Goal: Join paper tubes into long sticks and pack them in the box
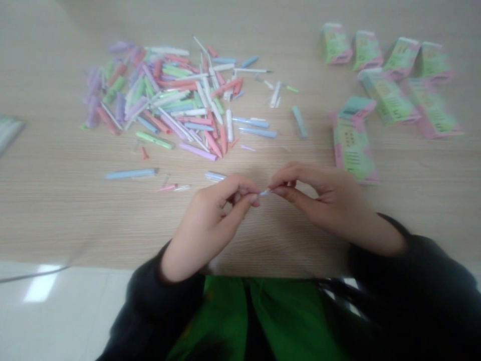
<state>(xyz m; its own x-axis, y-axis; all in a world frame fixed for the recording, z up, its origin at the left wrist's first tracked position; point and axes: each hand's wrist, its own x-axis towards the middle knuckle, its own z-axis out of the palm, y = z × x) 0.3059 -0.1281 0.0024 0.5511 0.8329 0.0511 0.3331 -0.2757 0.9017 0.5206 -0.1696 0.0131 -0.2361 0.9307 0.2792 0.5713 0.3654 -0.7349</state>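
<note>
Over the front of the table my left hand (221,213) pinches a small blue pen part (263,193) between thumb and fingertips. My right hand (328,200) closes thumb and forefinger at the other end of it, on a tiny whitish tip. Most of the part is hidden by my fingers, so I cannot tell whether it is one piece or two. Just behind my left hand lies a blue pen barrel (215,176). Left of it are a pink piece (167,188), a clear piece (182,188) and a longer blue barrel (131,174).
A large heap of pastel pen parts (173,95) covers the table's back left and centre. Several green-and-pink boxes (355,145) stand at the right, the nearest with its flap up. A pale green barrel (299,122) lies between heap and boxes. White items (9,133) sit at the left edge.
</note>
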